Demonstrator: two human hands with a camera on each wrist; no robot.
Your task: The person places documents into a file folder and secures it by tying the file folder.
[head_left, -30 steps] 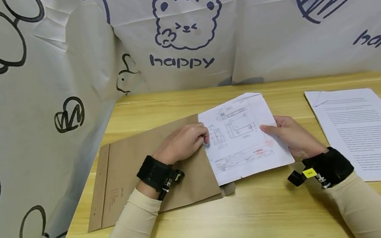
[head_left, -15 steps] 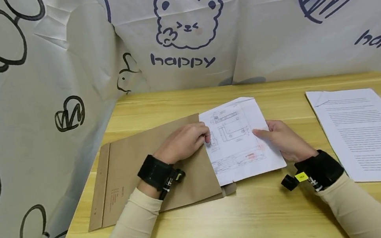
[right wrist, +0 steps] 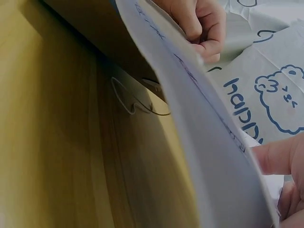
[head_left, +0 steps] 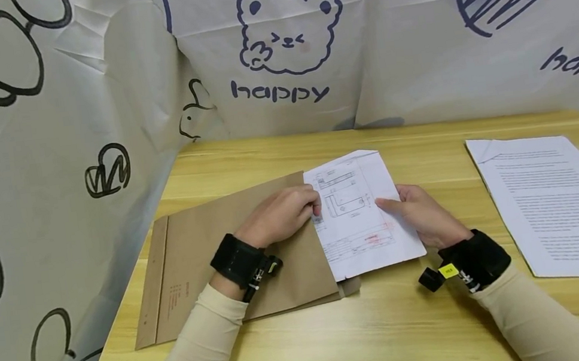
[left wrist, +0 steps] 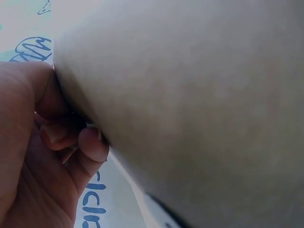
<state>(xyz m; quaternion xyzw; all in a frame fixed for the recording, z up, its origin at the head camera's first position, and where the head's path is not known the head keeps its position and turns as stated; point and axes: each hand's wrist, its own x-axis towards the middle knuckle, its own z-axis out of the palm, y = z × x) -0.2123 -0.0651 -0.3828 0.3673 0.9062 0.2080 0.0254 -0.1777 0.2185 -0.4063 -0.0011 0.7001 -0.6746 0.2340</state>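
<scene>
A brown paper document envelope (head_left: 194,240) lies slantwise on the left of the table, its mouth to the right. My left hand (head_left: 281,214) pinches the upper layer at that mouth; the left wrist view shows curled fingers (left wrist: 92,142) at the brown edge. Sticking out of the mouth are white drawing sheets (head_left: 352,227) with line diagrams and a red stamp mark; their left part is hidden inside. My right hand (head_left: 426,215) grips their right edge, thumb on top. In the right wrist view the sheets (right wrist: 199,128) appear edge-on, raised over the table.
A stack of printed pages (head_left: 562,195) lies on the right side of the wooden table (head_left: 395,336). A thin string (right wrist: 124,102) hangs by the envelope in the right wrist view. White sheeting (head_left: 406,70) with drawings stands behind and at the left.
My right hand has moved left with the drawing sheets, and more of them is now inside the envelope. My left hand keeps its place at the mouth.
</scene>
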